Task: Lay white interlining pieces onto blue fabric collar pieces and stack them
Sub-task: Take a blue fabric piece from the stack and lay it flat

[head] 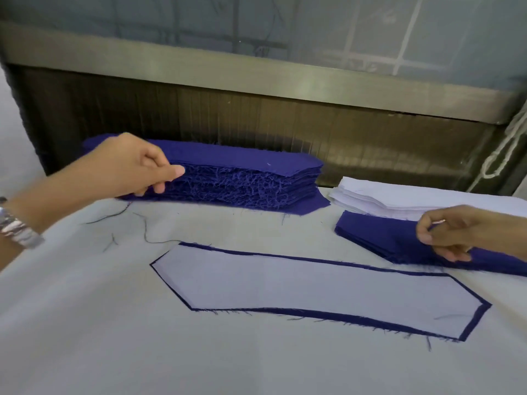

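While white interlining (313, 289) covers one blue collar piece (474, 323), my left hand (134, 166) pinches tall blue fabric stack (242, 178); right hand (445, 235) pinches low blue pile (379, 238).

I see the table (85, 323) covered in a pale grey cloth, lit evenly, with only soft shadows. Along its far edge stands a dark brown ribbed panel (256, 121), darkest low in the middle. Above it runs a dull metal band (228, 72) with a faint sheen. Higher still is a grey-blue translucent sheet (199, 21), and pale crossing lines (405, 44) show through it toward the upper right. A white cord (514, 124) hangs by the table's far right corner. Loose dark threads (145, 232) lie on the cloth toward the left edge.
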A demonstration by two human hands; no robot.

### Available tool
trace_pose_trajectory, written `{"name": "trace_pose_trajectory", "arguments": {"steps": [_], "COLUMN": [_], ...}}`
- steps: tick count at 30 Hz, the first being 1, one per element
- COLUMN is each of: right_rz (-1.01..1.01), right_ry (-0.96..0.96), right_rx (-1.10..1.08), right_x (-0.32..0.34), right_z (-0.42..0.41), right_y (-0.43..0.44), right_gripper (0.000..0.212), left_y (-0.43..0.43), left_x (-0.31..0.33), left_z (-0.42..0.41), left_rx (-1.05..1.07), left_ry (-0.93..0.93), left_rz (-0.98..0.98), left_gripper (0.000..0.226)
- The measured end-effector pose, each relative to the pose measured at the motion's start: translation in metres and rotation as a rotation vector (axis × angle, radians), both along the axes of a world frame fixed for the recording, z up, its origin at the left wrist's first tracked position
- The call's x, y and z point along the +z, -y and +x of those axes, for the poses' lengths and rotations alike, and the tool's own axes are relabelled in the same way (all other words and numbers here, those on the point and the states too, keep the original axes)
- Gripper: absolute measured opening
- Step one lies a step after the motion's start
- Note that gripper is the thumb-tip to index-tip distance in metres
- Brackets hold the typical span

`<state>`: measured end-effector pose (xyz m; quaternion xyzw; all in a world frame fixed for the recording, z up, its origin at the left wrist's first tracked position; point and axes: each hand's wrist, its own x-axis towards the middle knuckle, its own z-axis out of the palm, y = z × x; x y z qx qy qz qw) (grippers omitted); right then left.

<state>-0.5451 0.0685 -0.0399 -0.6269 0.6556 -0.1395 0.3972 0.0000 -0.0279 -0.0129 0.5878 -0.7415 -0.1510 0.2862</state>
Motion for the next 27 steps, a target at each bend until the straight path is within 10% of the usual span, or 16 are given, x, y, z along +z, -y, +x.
{"name": "trace_pose_trajectory", "arguments": {"steps": [11,27], "right_rz": [-0.542,-0.561], "right_ry": [-0.055,-0.115], "right_rx": [-0.253,-0.327], "right_x": [0.038,0.017], "right_z": [0.136,0.180], "right_y": [0.104,0.180], "right_gripper": [0.012,0.028], "left_y": [0.062,0.101], "left_x": [0.015,0.005], "left_z": [-0.024,-0.030], "left_rx": [-0.068,-0.046], "left_ry": [0.152,0.429], "left_rz": [-0.294,-0.268], "left_gripper": [0.019,0.021]}}
